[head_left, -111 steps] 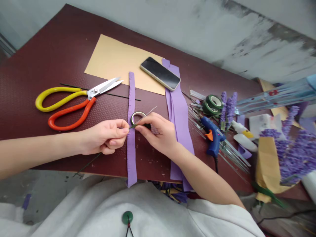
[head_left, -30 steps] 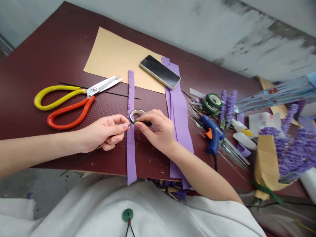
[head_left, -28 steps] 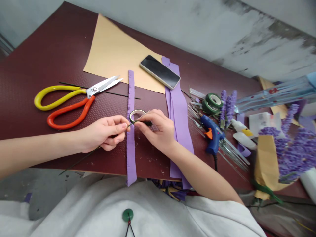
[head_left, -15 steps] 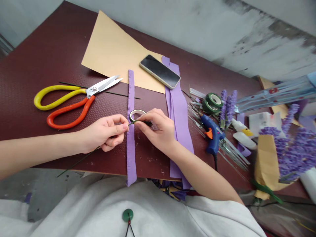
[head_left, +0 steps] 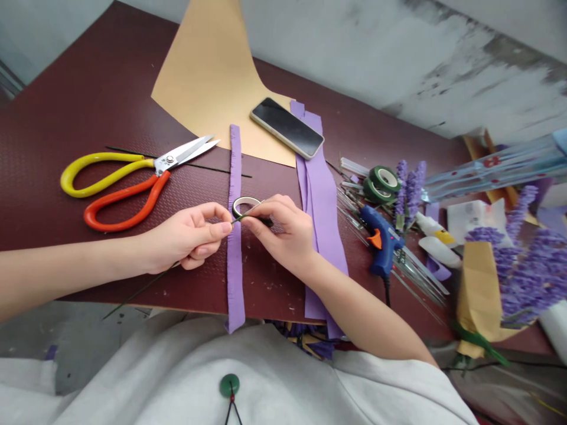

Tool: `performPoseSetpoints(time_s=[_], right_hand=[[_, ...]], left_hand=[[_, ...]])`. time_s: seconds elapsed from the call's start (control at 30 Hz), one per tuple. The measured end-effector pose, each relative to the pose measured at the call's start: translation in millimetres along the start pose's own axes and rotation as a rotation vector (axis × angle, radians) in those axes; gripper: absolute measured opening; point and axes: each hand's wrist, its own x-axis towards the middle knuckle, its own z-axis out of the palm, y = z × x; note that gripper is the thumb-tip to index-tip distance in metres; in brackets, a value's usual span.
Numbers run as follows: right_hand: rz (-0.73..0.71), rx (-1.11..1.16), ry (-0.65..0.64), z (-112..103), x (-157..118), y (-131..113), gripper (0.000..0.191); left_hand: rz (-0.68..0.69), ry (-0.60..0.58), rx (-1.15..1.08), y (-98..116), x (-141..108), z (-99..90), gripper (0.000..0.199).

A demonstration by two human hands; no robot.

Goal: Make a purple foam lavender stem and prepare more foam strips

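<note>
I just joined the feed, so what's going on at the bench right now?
The person's left hand pinches a thin dark wire, and the right hand grips the same wire beside a narrow tape roll, above a fringed purple strip. Scissors with yellow and orange handles lie to the left; a blue hot glue gun and purple flower sprigs lie to the right.

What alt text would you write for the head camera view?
A left hand and right hand pinch a thin wire by a small tape roll above a fringed purple strip on a dark red tabletop, beside yellow-and-orange scissors.
</note>
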Motion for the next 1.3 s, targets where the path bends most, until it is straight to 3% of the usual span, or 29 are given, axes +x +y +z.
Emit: performPoseSetpoints(time_s=[0.5, 0.8, 1.13, 1.3], right_hand=[[-0.008, -0.028, 0.003, 0.0, 0.3, -0.6, 0.008], [-0.011, -0.035, -0.012, -0.4, 0.0, -0.8, 0.008], [-0.024, -0.025, 0.002, 0.0, 0.6, -1.2, 0.009], [-0.005, -0.025, -0.005, -0.2, 0.4, -1.1, 0.008]], left_hand=[[-0.019, -0.038, -0.020, -0.4, 3.2, -3.9, 0.022], [-0.046, -0.077, -0.068, -2.3, 2.9, -4.5, 0.011], [-0.068, -0.067, -0.037, 1.6, 1.6, -4.3, 0.023], [-0.067, -0.045, -0.033, -0.3, 1.3, -5.1, 0.010]])
